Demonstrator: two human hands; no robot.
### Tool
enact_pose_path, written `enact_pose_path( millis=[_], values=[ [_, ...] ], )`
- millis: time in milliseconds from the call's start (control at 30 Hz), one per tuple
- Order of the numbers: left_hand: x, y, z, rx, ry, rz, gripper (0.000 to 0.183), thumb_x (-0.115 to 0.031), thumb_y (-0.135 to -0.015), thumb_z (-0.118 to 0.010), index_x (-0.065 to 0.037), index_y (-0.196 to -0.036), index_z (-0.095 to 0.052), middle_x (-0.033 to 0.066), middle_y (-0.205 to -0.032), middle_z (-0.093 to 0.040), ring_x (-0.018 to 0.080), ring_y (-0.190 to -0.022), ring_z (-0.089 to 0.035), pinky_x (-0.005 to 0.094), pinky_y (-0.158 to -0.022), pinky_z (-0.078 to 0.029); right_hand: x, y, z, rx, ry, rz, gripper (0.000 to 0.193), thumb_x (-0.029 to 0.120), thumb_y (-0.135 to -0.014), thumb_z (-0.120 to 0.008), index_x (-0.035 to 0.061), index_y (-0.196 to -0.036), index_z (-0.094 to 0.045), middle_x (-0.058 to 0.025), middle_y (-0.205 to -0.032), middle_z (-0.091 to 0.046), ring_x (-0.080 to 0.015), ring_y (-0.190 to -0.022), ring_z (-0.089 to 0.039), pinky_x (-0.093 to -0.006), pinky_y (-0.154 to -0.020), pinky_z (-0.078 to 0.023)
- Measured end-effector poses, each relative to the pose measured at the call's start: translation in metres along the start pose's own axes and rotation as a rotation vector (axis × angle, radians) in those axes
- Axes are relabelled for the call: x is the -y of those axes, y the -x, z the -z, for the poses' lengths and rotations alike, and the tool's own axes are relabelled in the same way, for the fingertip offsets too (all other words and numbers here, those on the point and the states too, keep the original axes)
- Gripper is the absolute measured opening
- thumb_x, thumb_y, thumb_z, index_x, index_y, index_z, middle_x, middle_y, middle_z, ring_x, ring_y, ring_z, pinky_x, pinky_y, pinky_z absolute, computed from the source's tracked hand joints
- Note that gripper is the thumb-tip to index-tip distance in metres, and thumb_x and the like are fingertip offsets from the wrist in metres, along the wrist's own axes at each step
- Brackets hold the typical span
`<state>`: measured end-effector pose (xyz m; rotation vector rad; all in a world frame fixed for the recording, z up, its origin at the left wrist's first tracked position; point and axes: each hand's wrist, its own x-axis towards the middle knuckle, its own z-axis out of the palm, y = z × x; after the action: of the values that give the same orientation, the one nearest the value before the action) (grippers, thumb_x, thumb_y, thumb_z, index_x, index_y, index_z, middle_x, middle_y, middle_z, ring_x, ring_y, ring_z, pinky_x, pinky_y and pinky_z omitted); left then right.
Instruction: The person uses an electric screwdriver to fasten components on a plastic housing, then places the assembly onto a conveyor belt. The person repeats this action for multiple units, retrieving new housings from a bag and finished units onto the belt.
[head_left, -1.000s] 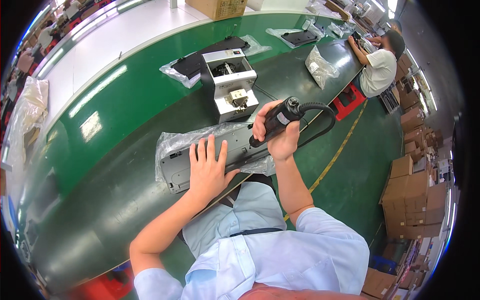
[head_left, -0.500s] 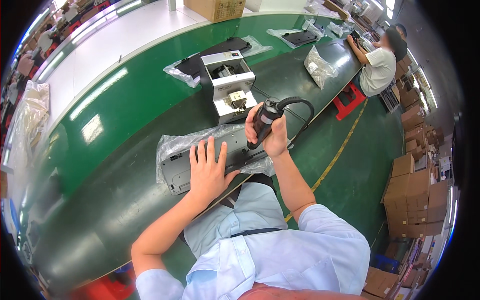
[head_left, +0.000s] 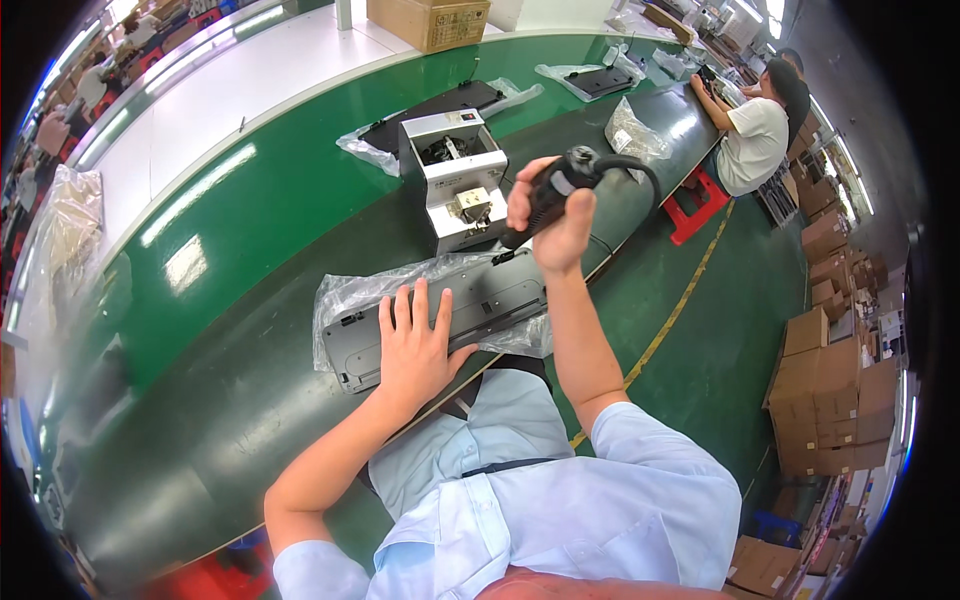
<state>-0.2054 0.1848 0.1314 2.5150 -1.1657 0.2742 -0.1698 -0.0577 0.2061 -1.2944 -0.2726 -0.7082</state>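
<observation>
Across the long grey panel (head_left: pixel 490 303), your flat left hand (head_left: pixel 415 345) is ideally bracing, your right hand (head_left: pixel 561 238) gripping a black cylindrical tool (head_left: pixel 549 201).

The counter (head_left: pixel 220 400) is long, with a dark near strip and a glossy bright-green strip beyond. On the near strip are crumpled clear plastic wrap (head_left: pixel 335 292), bearing an upturned dark grey keyboard (head_left: pixel 480 305); a black-and-white screw feeder (head_left: pixel 462 178) just behind it; and a clear plastic bag (head_left: pixel 637 135) farther right. On the bright-green strip, two black panels (head_left: pixel 432 112) lie on clear plastic sleeves (head_left: pixel 368 155).
</observation>
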Motion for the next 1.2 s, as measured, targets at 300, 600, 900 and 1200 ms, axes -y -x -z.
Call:
enact_pose_path(
  millis=[300, 600, 900, 1200],
  values=[
    [-0.001, -0.002, 0.0, 0.012, -0.008, 0.0, 0.084, -0.051, -0.081, -0.079, -0.004, -0.145, -0.054, 0.0287, -0.148, -0.046, 0.0472, -0.135, -0.043, 0.0624, -0.114, -0.03, -0.007, 0.001, 0.048, -0.108, 0.103, -0.004, 0.077, 0.07, -0.097, -0.053, -0.0068, -0.105, -0.059, -0.0091, -0.066, -0.057, -0.0149, -0.053, -0.054, -0.0297, -0.051, -0.046],
    [-0.001, -0.001, 0.001, 0.018, -0.022, 0.007, 0.083, -0.052, -0.082, -0.078, -0.004, -0.145, -0.055, 0.029, -0.149, -0.045, 0.0474, -0.135, -0.043, 0.0622, -0.115, -0.029, -0.023, 0.004, 0.049, -0.064, 0.08, -0.112, 0.077, 0.071, -0.096, -0.055, -0.0055, -0.098, -0.06, -0.0082, -0.066, -0.058, -0.0132, -0.053, -0.054, -0.0271, -0.049, -0.044],
    [-0.002, 0.0, 0.0, -0.009, -0.02, 0.004, 0.084, -0.052, -0.081, -0.078, -0.004, -0.146, -0.054, 0.029, -0.15, -0.045, 0.0468, -0.136, -0.042, 0.0622, -0.116, -0.029, -0.007, -0.021, -0.018, -0.031, -0.178, 0.15, 0.081, 0.075, -0.09, -0.061, -0.0045, -0.102, -0.058, -0.0091, -0.068, -0.059, -0.0146, -0.056, -0.056, -0.0268, -0.051, -0.044],
    [-0.001, 0.001, -0.002, -0.009, -0.012, 0.004, 0.084, -0.053, -0.081, -0.078, -0.004, -0.145, -0.055, 0.0292, -0.15, -0.045, 0.0463, -0.136, -0.042, 0.0625, -0.115, -0.029, 0.003, 0.01, -0.005, 0.0, -0.033, -0.066, 0.082, 0.082, -0.09, -0.049, 0.0023, -0.109, -0.056, -0.0065, -0.07, -0.054, -0.016, -0.056, -0.051, -0.0322, -0.057, -0.044]
  ],
)
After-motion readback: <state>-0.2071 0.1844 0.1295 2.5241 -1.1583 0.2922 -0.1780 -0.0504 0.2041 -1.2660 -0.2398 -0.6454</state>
